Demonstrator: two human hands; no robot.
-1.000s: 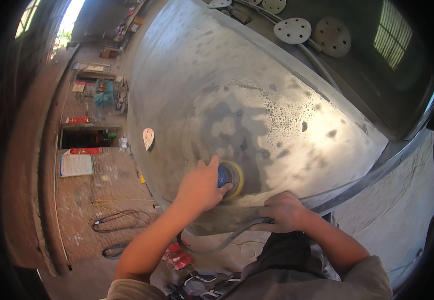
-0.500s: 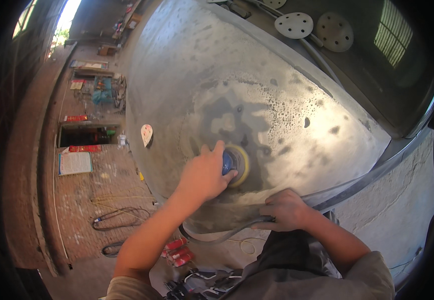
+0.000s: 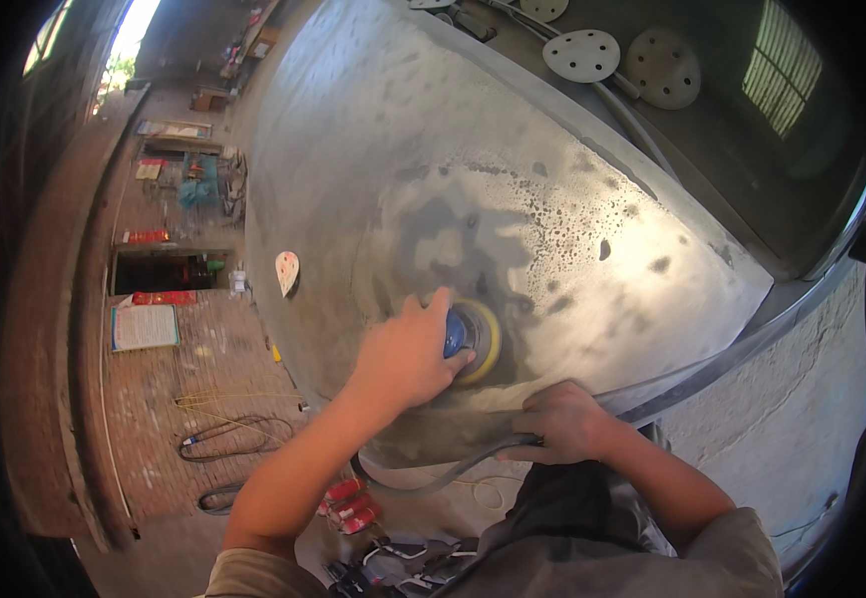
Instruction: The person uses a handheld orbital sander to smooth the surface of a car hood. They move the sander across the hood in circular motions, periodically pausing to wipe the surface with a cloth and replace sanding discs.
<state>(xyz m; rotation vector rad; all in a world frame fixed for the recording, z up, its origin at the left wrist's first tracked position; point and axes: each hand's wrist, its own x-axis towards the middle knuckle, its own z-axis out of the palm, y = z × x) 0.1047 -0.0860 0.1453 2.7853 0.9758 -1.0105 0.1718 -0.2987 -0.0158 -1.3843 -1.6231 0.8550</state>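
Under you lies a large grey car panel (image 3: 513, 199), curved like a bonnet, and most of it is dull and sanded, with a paler rubbed patch around its middle and a scatter of dark specks and blotches towards the far right that, by the look of it, have yet to be worked out; so I would judge the sanding well along near you and unfinished further across. Beyond the panel the brick floor (image 3: 154, 399) of an open workshop runs off to your left, with a dark pit, some cables and red cans lying about. Two round grey discs (image 3: 620, 60) rest at the top, just past the panel's far edge. Your left hand (image 3: 408, 354) is closed down over the blue body of an orbital sander (image 3: 473, 339), pressing its yellow pad flat on the panel near the near edge. Your right hand (image 3: 567, 424) is curled around the grey hose (image 3: 453, 473) at the panel's lip, though how tightly it grips I cannot tell from this angle. A small pale teardrop-shaped piece (image 3: 287, 271) sits at the panel's left edge.
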